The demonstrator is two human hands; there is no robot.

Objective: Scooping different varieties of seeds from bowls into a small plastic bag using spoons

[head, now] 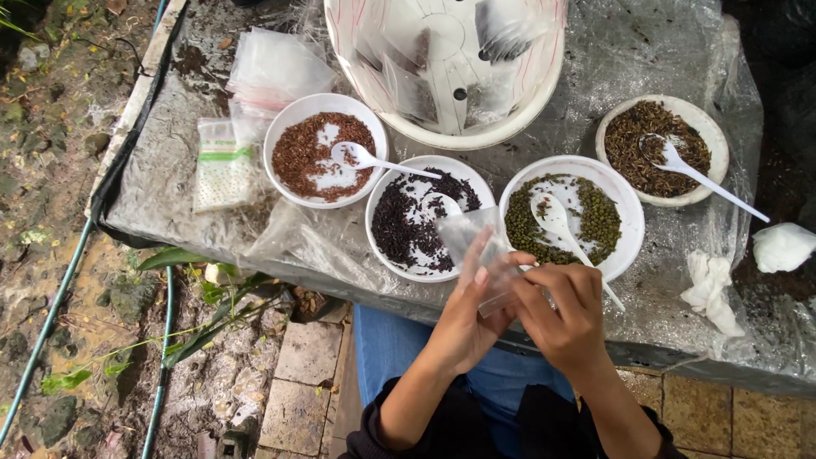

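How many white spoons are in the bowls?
4. One spoon in the reddish-brown grain bowl, one in the dark purple grain bowl, one in the green bean bowl, one in the far-right brown seed bowl. Nothing suggests others hidden.

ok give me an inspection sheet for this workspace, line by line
surface: table covered with clear plastic sheet, soil specks on it
job's things: small clear bag held by left hand and right hand; four white bowls with spoons: reddish grains, dark grains, green beans, brown seeds
clutter: spare bags, filled packet, big white basin, crumpled tissues
fingers: both hands pinch the bag
cables: green hose on ground
surroundings: dirt, paving stones, leaves
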